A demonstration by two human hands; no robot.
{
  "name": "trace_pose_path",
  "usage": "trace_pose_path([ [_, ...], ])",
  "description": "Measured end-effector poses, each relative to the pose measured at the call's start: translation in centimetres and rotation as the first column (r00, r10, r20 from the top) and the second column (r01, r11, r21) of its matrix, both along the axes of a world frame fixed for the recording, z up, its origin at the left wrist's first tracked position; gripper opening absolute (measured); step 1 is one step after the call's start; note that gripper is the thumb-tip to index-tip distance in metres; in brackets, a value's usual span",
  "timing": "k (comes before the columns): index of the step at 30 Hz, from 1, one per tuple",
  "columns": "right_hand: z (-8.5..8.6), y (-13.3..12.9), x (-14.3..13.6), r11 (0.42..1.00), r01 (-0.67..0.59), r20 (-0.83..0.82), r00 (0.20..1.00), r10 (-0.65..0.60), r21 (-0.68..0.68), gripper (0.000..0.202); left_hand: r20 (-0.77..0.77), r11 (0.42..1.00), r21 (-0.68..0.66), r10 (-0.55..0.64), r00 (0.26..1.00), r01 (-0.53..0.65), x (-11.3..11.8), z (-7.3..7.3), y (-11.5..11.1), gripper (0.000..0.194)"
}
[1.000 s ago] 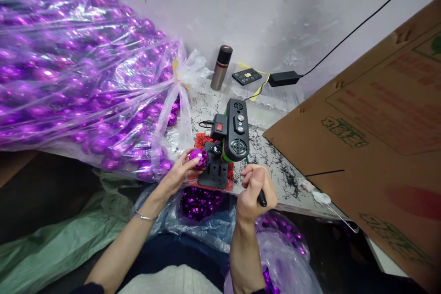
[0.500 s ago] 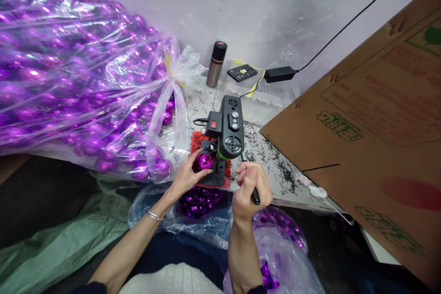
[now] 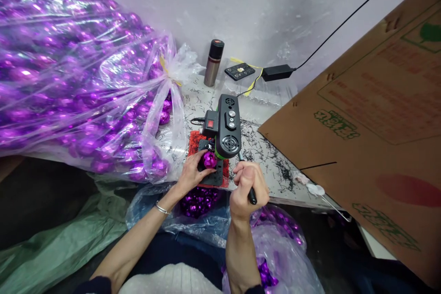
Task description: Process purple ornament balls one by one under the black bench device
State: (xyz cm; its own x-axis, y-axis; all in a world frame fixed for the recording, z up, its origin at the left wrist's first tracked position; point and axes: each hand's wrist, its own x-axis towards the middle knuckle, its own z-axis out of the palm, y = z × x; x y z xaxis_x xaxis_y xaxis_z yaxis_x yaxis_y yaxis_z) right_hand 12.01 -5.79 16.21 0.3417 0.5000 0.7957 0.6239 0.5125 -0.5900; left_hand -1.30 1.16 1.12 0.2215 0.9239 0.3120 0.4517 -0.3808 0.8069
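Observation:
Thumb and fingers of my left hand (image 3: 193, 172) curve round a shiny purple faceted ball (image 3: 210, 160). The ball sits over the black base plate (image 3: 216, 178) of a small bench drill press (image 3: 229, 124), close to the machine's head; its contact with the tool is hidden. My right hand (image 3: 247, 189) is closed in a fist round the drill press's lever handle (image 3: 252, 196), whose black tip sticks out below the fist. Under the base lies a red mat (image 3: 193, 141). A switch box with a red rocker (image 3: 210, 124) is fixed at the machine's left side.
A large clear bag of purple balls (image 3: 86, 78) fills the left. Behind the machine stand a flask (image 3: 213, 63), a phone (image 3: 240, 71) and a power adapter (image 3: 276, 72). A big cardboard box (image 3: 361, 138) rises at right. Black shavings litter the table (image 3: 272, 179); open bags of purple pieces (image 3: 200, 202) hang below its edge.
My left hand and the ball have shifted slightly right, closer to the machine's head. My right hand keeps its grip on the lever. The whole view has drifted a little.

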Motion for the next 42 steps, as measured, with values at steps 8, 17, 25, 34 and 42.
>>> trace_pose_path([
  [8, -0.2, -0.1, 0.0, 1.000, 0.007, -0.003, 1.000, -0.007, -0.015, 0.037, -0.028, 0.989, 0.090, -0.112, 0.993, 0.114, 0.3, -1.0, -0.1, 0.066],
  [17, -4.4, -0.1, -0.4, 0.998, 0.041, 0.008, 0.999, -0.041, 0.055, 0.037, -0.020, 0.985, 0.141, -0.101, 0.995, 0.103, 0.3, -1.4, -0.1, 0.063],
  [25, -7.0, 0.7, -0.7, 0.986, 0.076, 0.000, 0.997, -0.077, 0.147, 0.042, -0.014, 0.980, 0.174, -0.092, 0.996, 0.093, 0.4, -1.4, -0.2, 0.062],
  [34, -7.7, 0.4, -0.7, 0.990, 0.072, -0.003, 0.997, -0.072, 0.124, 0.042, -0.022, 0.984, 0.158, -0.084, 0.996, 0.086, 0.4, -1.7, -0.3, 0.065],
  [42, -8.4, 0.6, -0.9, 0.985, 0.124, 0.009, 0.992, -0.126, 0.124, 0.042, -0.021, 0.985, 0.160, -0.066, 0.998, 0.068, 0.5, -1.9, -0.2, 0.059],
])
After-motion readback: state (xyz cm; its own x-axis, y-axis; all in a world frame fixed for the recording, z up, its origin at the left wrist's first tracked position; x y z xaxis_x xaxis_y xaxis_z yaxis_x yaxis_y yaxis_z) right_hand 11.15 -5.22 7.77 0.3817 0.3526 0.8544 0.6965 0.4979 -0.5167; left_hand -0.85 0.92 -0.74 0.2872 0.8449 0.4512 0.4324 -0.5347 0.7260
